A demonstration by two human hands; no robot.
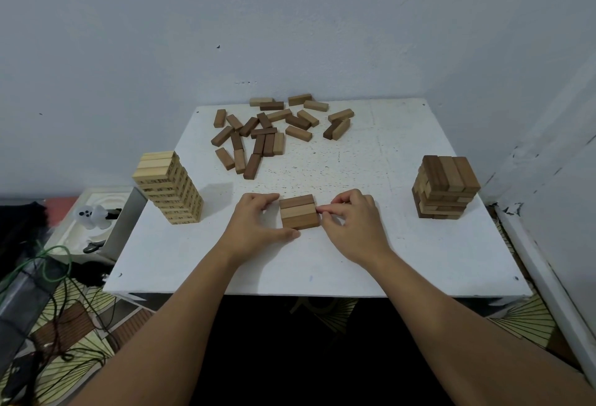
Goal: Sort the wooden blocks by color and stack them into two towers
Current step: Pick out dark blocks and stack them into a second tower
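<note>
Item: white square surface (371,254) set against a pale grey wall.

Row of three brown wooden blocks (299,211), laid flat side by side, touching one another, near the front middle of the surface. Left hand (258,225) rested at the row's left end, its fingers at the far corner and its thumb curved along the near edge. Right hand (353,223) was at the row's right end, its fingers curled with the tips touching the blocks.

Tall tower of pale wooden blocks (169,188), printed on the sides, stood at the left edge of the surface. Shorter tower of brown wooden blocks (446,188) stood at the right edge.

Loose heap of mixed brown and tan wooden blocks (274,131) lay scattered at the back of the surface, near the wall, well apart from the row.
</note>
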